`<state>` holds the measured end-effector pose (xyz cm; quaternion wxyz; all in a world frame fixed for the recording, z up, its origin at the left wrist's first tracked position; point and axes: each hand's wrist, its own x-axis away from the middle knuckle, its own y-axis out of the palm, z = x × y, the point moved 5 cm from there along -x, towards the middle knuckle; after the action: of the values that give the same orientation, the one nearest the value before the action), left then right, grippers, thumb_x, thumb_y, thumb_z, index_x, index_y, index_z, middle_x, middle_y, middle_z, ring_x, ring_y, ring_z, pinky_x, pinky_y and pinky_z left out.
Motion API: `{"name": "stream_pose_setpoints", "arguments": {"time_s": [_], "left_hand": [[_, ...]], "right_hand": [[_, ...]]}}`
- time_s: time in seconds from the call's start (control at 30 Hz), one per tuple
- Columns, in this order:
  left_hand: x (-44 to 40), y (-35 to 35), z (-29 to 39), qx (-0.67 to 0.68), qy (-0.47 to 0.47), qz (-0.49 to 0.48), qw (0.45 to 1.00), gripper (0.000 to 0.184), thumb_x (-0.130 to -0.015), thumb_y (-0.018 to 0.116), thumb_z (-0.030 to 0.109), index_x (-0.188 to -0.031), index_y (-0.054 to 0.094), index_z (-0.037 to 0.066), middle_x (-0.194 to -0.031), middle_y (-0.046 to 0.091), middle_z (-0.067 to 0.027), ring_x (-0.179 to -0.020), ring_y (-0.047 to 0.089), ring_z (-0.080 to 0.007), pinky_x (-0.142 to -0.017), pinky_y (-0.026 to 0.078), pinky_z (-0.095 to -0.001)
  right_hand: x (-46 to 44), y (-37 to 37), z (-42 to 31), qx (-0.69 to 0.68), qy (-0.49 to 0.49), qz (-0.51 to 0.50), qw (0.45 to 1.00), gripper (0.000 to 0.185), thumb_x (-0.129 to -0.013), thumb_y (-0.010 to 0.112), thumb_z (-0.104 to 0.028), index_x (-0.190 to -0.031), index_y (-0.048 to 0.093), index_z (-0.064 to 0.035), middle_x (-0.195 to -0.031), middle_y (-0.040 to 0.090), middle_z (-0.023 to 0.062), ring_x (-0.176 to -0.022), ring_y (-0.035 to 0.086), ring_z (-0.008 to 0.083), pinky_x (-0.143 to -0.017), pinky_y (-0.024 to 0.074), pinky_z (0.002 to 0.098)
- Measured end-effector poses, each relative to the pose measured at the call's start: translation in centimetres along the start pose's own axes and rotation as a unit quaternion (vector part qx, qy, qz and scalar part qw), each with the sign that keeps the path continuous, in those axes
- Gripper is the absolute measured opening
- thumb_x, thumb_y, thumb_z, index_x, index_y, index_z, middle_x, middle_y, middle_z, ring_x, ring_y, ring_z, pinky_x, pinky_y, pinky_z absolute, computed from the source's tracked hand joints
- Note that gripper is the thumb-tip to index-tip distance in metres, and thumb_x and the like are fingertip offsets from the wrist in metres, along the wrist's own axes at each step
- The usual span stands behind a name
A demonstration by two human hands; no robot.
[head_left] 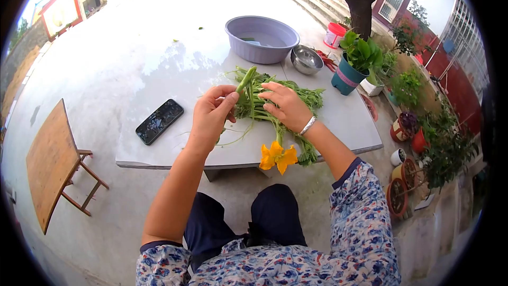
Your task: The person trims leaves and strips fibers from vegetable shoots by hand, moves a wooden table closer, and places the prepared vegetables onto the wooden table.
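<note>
A heap of leafy green stems (301, 92) lies on the grey tabletop, with an open orange squash blossom (278, 157) hanging over its near edge. My left hand (212, 111) pinches a thick, pale green stalk (246, 79) between thumb and fingers, its tip pointing up and away from me. Over the heap, my right hand (287, 106) has its fingers apart and curved, close to the stems; I see nothing held in it. A silver bracelet (308, 125) circles that wrist. Thin tendrils trail below the left hand.
A black phone (159, 122) lies left of the heap. Behind stand a purple basin (262, 55), a steel bowl (307, 60) and a potted plant (349, 74), with red peppers (326, 60) beside the bowl. A wooden stool (53, 167) is at far left.
</note>
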<state>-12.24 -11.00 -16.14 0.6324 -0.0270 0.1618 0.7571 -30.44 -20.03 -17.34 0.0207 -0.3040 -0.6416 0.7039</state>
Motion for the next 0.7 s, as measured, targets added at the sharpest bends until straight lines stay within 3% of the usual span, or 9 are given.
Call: {"name": "stream_pose_setpoints", "arguments": {"time_s": [0.07,0.1,0.17,0.27,0.3,0.4,0.53,0.6,0.7], "left_hand": [[-0.2,-0.3,-0.9,-0.001,-0.005,-0.002,1.0,0.02,-0.093,0.06,0.014,-0.107,0.063,0.0,-0.083,0.061,-0.0013,-0.07,0.054,-0.0069,-0.061,0.047,-0.0221],[-0.2,-0.4,-1.3,-0.011,-0.013,0.001,1.0,0.02,-0.093,0.06,0.014,-0.108,0.063,0.0,-0.084,0.062,-0.0017,-0.071,0.055,-0.007,-0.063,0.047,-0.0223],[0.4,-0.4,-1.7,-0.022,-0.025,0.006,0.999,0.021,-0.093,0.061,0.014,-0.108,0.063,0.0,-0.085,0.062,-0.0021,-0.072,0.055,-0.0071,-0.065,0.047,-0.0226],[1.2,-0.7,-1.7,-0.054,-0.017,0.006,0.998,0.021,-0.092,0.061,0.014,-0.108,0.062,0.0,-0.085,0.062,-0.0022,-0.074,0.056,-0.0071,-0.067,0.047,-0.0223],[1.6,-0.7,-1.8,-0.052,-0.028,-0.008,0.998,0.021,-0.092,0.061,0.014,-0.108,0.061,0.0,-0.085,0.062,-0.0022,-0.074,0.056,-0.0071,-0.067,0.047,-0.0224],[2.6,-0.2,-2.1,-0.053,-0.025,-0.021,0.998,0.021,-0.093,0.06,0.015,-0.107,0.06,-0.001,-0.085,0.062,-0.0021,-0.075,0.057,-0.0073,-0.067,0.047,-0.0227],[2.6,-0.2,-2.5,-0.068,-0.031,-0.004,0.997,0.019,-0.095,0.058,0.016,-0.104,0.06,-0.001,-0.083,0.06,-0.0028,-0.072,0.056,-0.0082,-0.066,0.047,-0.0235],[2.3,-0.4,-3.4,0.028,-0.065,-0.005,0.997,0.018,-0.096,0.057,0.017,-0.102,0.061,0.0,-0.081,0.059,-0.0026,-0.07,0.055,-0.0089,-0.065,0.047,-0.0238],[1.9,-0.7,-4.3,0.053,-0.086,-0.022,0.995,0.019,-0.096,0.057,0.018,-0.102,0.061,0.0,-0.081,0.058,-0.0021,-0.069,0.054,-0.0094,-0.065,0.046,-0.0238]], "right_hand": [[-0.9,-2.1,-0.3,-0.227,0.085,0.08,0.967,0.038,-0.09,0.06,-0.025,-0.123,0.058,-0.0075,-0.125,0.06,0.0104,-0.117,0.056,0.0275,-0.097,0.0446,0.0381],[-1.4,-2.8,-1.5,-0.228,0.085,0.079,0.967,0.038,-0.09,0.06,-0.025,-0.123,0.058,-0.0075,-0.125,0.06,0.0104,-0.117,0.056,0.0275,-0.097,0.0446,0.0381],[-1.8,-3.0,-2.9,-0.529,0.194,0.128,0.816,0.033,-0.091,0.063,-0.022,-0.115,0.06,0.0,-0.111,0.067,0.0116,-0.102,0.063,0.0188,-0.087,0.0496,0.0294],[-2.3,-1.6,-4.1,-0.564,0.189,0.085,0.799,0.028,-0.089,0.066,-0.017,-0.108,0.063,0.0035,-0.103,0.068,0.0107,-0.094,0.064,0.0119,-0.081,0.0509,0.026],[-2.4,-1.1,-4.2,-0.567,0.182,0.103,0.797,0.024,-0.087,0.067,-0.012,-0.105,0.064,0.0027,-0.092,0.07,0.0076,-0.081,0.066,0.0111,-0.074,0.0525,0.0252],[-1.8,-0.4,-4.2,-0.555,0.198,0.089,0.803,0.022,-0.087,0.066,-0.012,-0.104,0.064,0.002,-0.087,0.071,0.0061,-0.073,0.065,0.0092,-0.068,0.0524,0.0236],[-1.4,-0.3,-4.5,-0.529,0.226,0.047,0.817,0.022,-0.09,0.064,-0.009,-0.109,0.062,0.002,-0.089,0.066,0.0033,-0.069,0.06,0.0071,-0.063,0.0488,0.021],[-1.1,0.0,-4.2,-0.552,0.233,0.029,0.8,0.024,-0.09,0.064,-0.009,-0.11,0.062,0.0017,-0.089,0.066,0.003,-0.069,0.059,0.0072,-0.063,0.0483,0.021],[-0.7,0.2,-3.7,-0.574,0.236,0.005,0.784,0.027,-0.09,0.063,-0.011,-0.114,0.062,0.0012,-0.089,0.066,0.0028,-0.07,0.059,0.0073,-0.063,0.0479,0.021]]}}
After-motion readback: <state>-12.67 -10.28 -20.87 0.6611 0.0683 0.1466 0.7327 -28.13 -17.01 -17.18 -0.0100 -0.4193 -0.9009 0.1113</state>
